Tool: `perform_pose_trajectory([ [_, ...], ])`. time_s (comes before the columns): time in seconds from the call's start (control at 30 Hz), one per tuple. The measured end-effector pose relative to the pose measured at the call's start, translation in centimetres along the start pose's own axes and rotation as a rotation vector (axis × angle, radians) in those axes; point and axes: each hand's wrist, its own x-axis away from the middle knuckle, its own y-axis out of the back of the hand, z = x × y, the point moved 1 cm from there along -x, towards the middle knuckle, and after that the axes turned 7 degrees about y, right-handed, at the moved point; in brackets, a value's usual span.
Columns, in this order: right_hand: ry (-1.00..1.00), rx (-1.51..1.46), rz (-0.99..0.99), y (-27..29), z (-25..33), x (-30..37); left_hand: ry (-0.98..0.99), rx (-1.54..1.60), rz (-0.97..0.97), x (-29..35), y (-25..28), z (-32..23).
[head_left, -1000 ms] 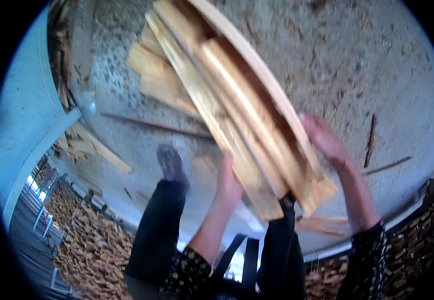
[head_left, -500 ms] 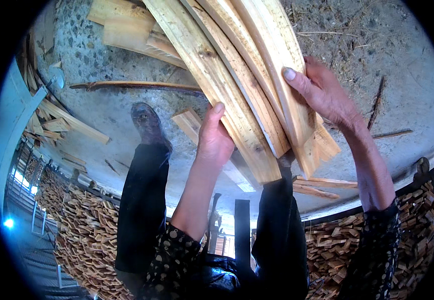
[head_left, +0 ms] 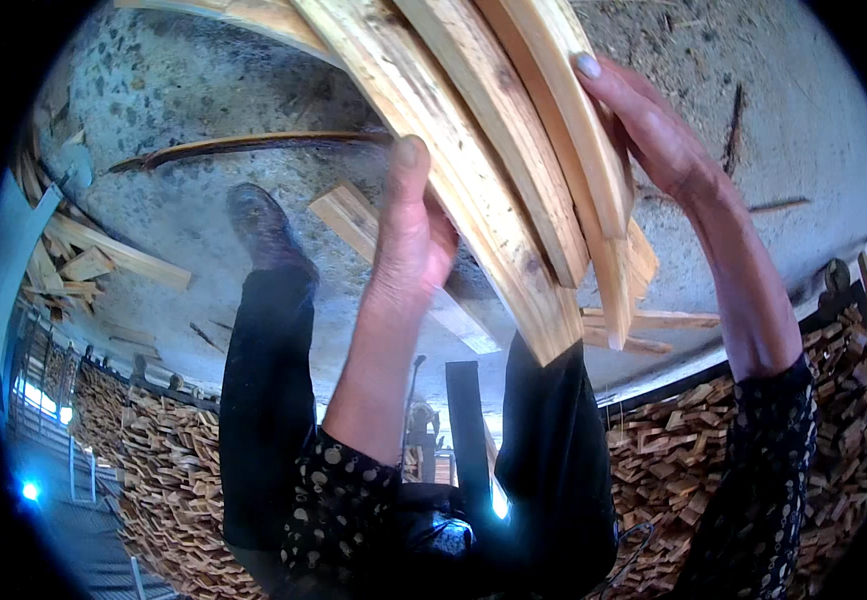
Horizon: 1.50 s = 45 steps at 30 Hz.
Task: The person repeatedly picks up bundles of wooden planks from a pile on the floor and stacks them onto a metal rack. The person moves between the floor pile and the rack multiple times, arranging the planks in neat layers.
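a: item one, far left: loose pale offcut wood pieces (head_left: 104,255) on the rough grey concrete floor (head_left: 204,90), beside a long thin curved dark wooden strip (head_left: 254,145). below them a dark worn shoe (head_left: 264,230) on the floor.

b: risk there?

a: trip hazard, i'd judge; scraps lie near the feet.

b: item two?

a: left hand (head_left: 409,240), fingers together and pressed flat against the underside edge of the bundle of long pale rough-sawn wooden slats (head_left: 494,170). the bundle is raised in front of the person, above the floor, slanting down toward the right.

b: texture?

a: splintery, fibrous grain, square-cut ends, uneven lengths. splinters in bare skin seem likely.

b: item three?

a: right hand (head_left: 654,140), fingers wrapped over the bundle's right edge, clamped on the outer slat.

b: hazard?

a: slats are only squeezed between two palms; an inner one could slide out of the lower end onto the legs. a flat pale plank (head_left: 374,240) lies on the floor under it.
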Motion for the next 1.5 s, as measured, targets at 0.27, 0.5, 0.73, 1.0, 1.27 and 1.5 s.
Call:
perform_pose_trajectory([
  [0.27,0.099,0.189,-0.107,-1.8,-1.4,1.1,-0.066,-0.115,0.111,-1.4,0.9,2.7],
  [0.5,0.143,-0.142,-0.103,-1.9,0.9,2.0,-0.037,0.087,0.053,-0.1,-1.6,1.3],
  [0.73,0.067,-0.269,-0.021,-4.2,8.0,11.4,0.243,0.105,0.079,11.7,-3.2,-2.8],
  [1.0,-0.297,-0.490,0.034,-9.9,17.0,27.8,0.461,0.069,0.102,28.3,-5.3,-7.6],
  [1.27,-0.412,-0.983,-0.068,-10.4,14.6,27.8,0.533,0.107,0.179,28.2,-4.9,-7.2],
  [1.5,-0.315,-1.033,-0.136,-11.7,12.7,28.8,0.527,0.112,0.074,28.2,-4.7,-6.4],
])
